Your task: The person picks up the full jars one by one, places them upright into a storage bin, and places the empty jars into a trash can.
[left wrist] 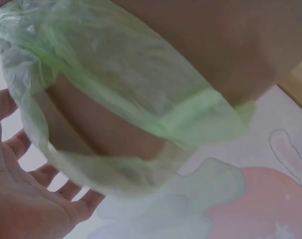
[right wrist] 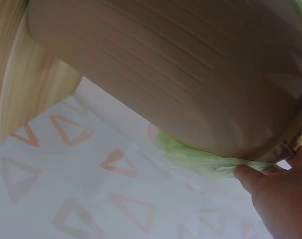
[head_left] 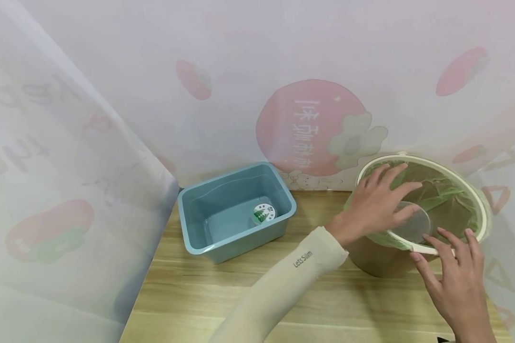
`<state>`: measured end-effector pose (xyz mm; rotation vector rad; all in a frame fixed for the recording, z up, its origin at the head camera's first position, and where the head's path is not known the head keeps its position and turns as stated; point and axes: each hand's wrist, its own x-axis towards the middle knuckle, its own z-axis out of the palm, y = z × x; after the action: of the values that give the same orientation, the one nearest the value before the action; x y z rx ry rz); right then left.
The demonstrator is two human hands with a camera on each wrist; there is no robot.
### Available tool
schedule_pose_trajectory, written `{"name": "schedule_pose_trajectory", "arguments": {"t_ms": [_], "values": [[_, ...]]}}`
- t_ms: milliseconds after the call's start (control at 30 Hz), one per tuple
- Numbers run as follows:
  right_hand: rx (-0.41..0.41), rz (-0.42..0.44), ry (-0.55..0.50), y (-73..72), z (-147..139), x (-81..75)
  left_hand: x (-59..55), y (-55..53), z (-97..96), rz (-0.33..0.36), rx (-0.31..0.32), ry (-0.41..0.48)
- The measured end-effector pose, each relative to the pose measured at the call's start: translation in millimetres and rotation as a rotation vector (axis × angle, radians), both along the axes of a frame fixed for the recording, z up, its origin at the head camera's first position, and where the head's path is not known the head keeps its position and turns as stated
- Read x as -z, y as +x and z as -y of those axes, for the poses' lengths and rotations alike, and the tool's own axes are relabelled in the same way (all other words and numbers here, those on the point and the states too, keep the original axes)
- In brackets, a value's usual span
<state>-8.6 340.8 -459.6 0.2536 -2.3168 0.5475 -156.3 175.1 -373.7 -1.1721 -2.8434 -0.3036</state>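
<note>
A brown trash can stands at the right of the table, lined with a light green trash bag that folds out over its edge. A cream rim ring sits around the mouth. My left hand reaches over the can's left side with its fingers spread; in the left wrist view its fingers lie beside the bag. My right hand holds the front of the rim, thumb outside against the bag and fingers over the ring. A translucent round piece shows under my left hand; its kind is unclear.
A blue rectangular plastic basin with a round white-and-green sticker stands on the wooden table to the left of the can. Light printed sheets hang behind and on both sides, close to the can and basin.
</note>
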Motion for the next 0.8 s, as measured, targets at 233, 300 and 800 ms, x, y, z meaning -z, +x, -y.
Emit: {"name": "schedule_pose_trajectory", "arguments": {"t_ms": [233, 300, 800], "values": [[0.045, 0.108, -0.027, 3.9, 1.7, -8.7, 5.4, 1.6, 29.7, -0.006, 0.007, -0.035], [0.074, 0.153, -0.049, 4.7, 3.2, -11.8, 6.1, 1.8, 37.9, -0.009, -0.001, -0.036], [0.002, 0.124, -0.009, -13.8, 34.0, -37.4, 19.4, 4.3, 98.9, -0.040, -0.078, -0.034]]}}
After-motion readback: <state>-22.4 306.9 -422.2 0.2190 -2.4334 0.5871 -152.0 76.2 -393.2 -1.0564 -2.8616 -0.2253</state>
